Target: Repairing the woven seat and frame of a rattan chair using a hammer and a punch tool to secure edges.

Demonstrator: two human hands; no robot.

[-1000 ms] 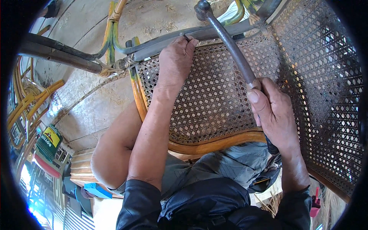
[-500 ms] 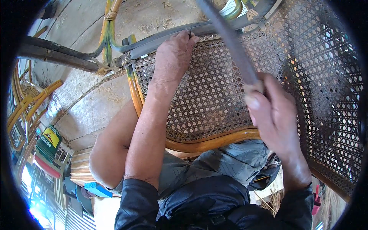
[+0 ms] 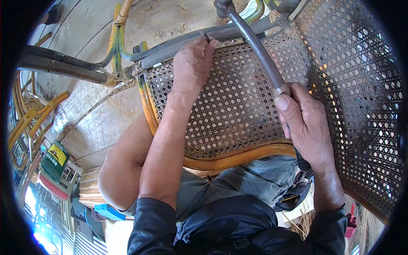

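Over the cane panel, my right hand grips a hammer, left hand a dark rod. Rattan poles stand panel-left.

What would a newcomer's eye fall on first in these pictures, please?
Probably the hammer, slanting from the right grip up to its head at the top edge. Next would come the open-woven cane panel across the middle, with a glossy orange-brown curved edge below it. Above, the left grip pinches a thin dark rod by the dark rail.
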